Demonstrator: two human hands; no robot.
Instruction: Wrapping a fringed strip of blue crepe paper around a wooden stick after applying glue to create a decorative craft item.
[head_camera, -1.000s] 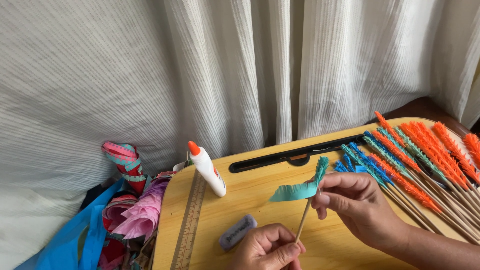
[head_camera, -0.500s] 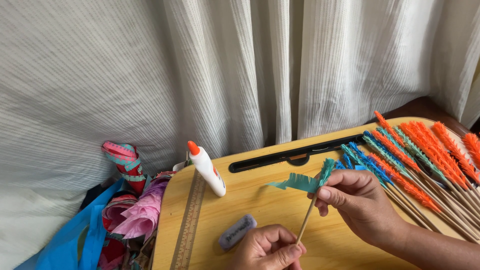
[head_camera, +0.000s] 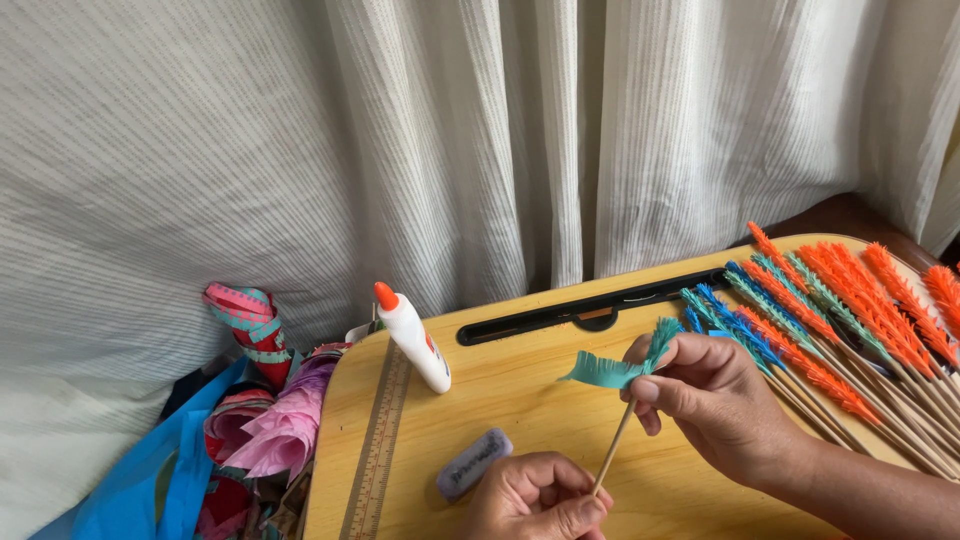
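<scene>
My left hand (head_camera: 535, 497) pinches the lower end of a thin wooden stick (head_camera: 612, 452) at the bottom edge of the view. My right hand (head_camera: 712, 400) grips the stick's upper end, where a teal fringed paper strip (head_camera: 615, 368) is wound around it. The strip's loose tail sticks out to the left of my fingers. Both hands hover over a light wooden lap desk (head_camera: 520, 400).
A white glue bottle with an orange cap (head_camera: 412, 337) lies on the desk by a printed ruler strip (head_camera: 375, 450); a grey eraser (head_camera: 473, 463) sits near my left hand. Several finished orange, teal and blue fringed sticks (head_camera: 830, 310) lie at right. Crumpled coloured paper (head_camera: 255, 420) piles at left.
The loose tail of the teal strip has grown shorter and lifted as my right hand wound it around the stick's tip. My left hand stays at the stick's base.
</scene>
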